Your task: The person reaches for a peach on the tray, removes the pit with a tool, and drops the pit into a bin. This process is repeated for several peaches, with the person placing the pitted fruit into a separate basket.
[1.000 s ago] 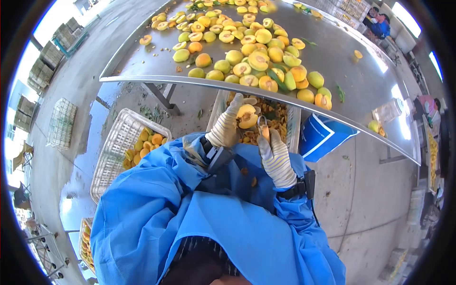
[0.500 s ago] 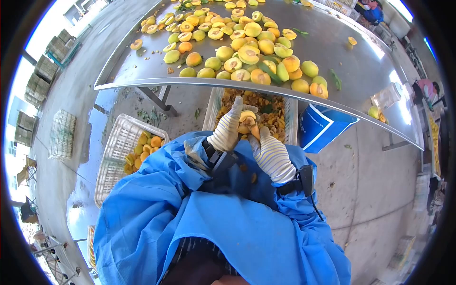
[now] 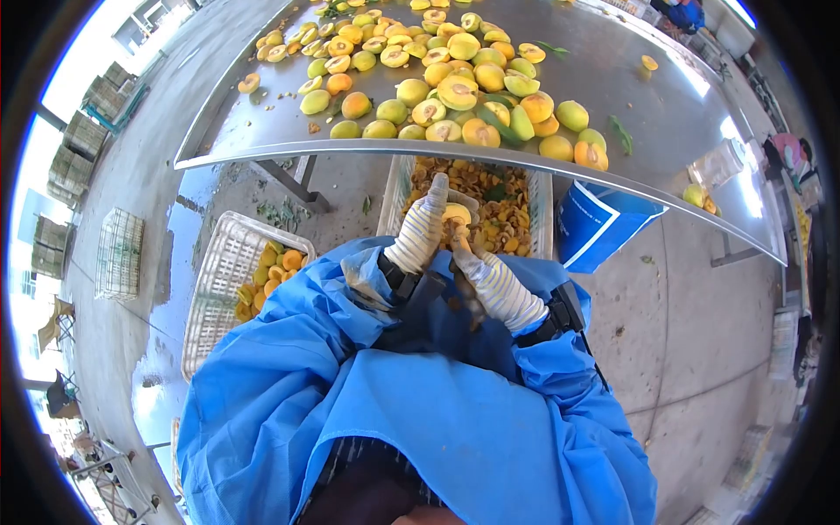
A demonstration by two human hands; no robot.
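Observation:
In front of my chest, my left hand (image 3: 422,229), in a striped work glove, holds a cut apricot (image 3: 456,213) with the thumb pointing up. My right hand (image 3: 500,282), gloved alike, is closed just below, its fingertips at the fruit's lower side. Whatever the right fingers hold is hidden and partly blurred. Beneath both hands stands a white crate (image 3: 542,219) full of brownish-orange fruit scraps (image 3: 503,214). Above them, whole and halved apricots (image 3: 455,91) lie piled on a metal table (image 3: 604,83).
The table's raised front edge (image 3: 350,150) runs just beyond my hands. A second white crate (image 3: 206,306) with apricot halves (image 3: 271,267) sits at my left. At right, a blue container (image 3: 595,226) stands beneath the table. A clear plastic jar (image 3: 719,171) lies on the tabletop.
My right hand has drawn slightly down and turned, its fingers now lower against the apricot. My left hand has barely moved, its thumb more upright. The view has shifted slightly.

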